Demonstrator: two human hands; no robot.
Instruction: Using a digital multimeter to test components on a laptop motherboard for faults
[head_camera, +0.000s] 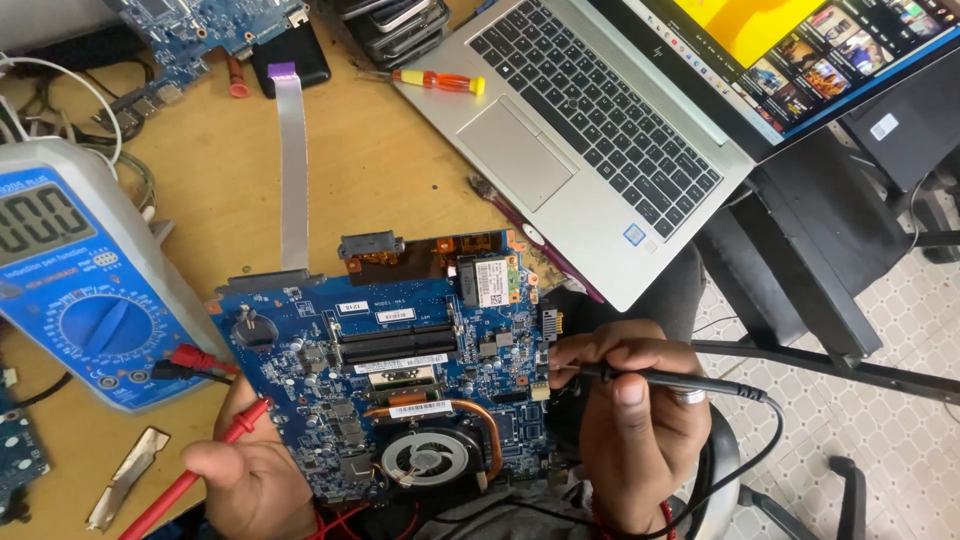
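A blue laptop motherboard (400, 380) with a copper heat pipe and a round fan (428, 458) lies at the wooden table's front edge. My left hand (245, 470) grips a red meter probe (215, 450), whose tip rests near the board's left edge. At the board's right edge my right hand (635, 420) pinches a black probe (680, 380), its tip touching that edge. A black lead trails down from this probe.
A blue digital multimeter (80, 280) sits at left with red and black plugs in it. An open silver laptop (620, 120) stands at the back right, an orange screwdriver (440, 82) beside it. A flat ribbon cable (293, 170), another board (200, 30) and black chair legs (800, 350) are around.
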